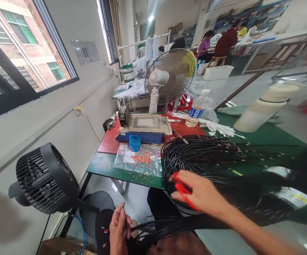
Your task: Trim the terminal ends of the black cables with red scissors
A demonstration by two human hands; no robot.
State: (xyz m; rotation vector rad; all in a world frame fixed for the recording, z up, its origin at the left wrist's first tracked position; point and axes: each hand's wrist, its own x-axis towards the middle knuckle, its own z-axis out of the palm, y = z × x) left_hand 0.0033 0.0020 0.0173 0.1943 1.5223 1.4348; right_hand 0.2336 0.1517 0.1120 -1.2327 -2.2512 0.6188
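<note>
Low in front of my body, my left hand [118,226] is closed in a pinch around a black cable, whose short bare end [123,205] points up above the fingertips. More black cables [166,228] run from beside this hand across my lap to the right. My right hand [202,189] is closed around a red-handled plier-like tool [182,193]; it is blurred by motion and its working end is unclear. That hand is over the table's front edge, in front of a large coil of black cables [180,152] with stripped ends.
On the green table [102,170], a clear bag [118,161] carries small red bits beside a blue tape ring [135,142]. Behind are a blue-based metal device [145,136], a bottle [197,109] and a white fan [160,78]. A black fan [47,177] stands left. People [206,47] sit farther back.
</note>
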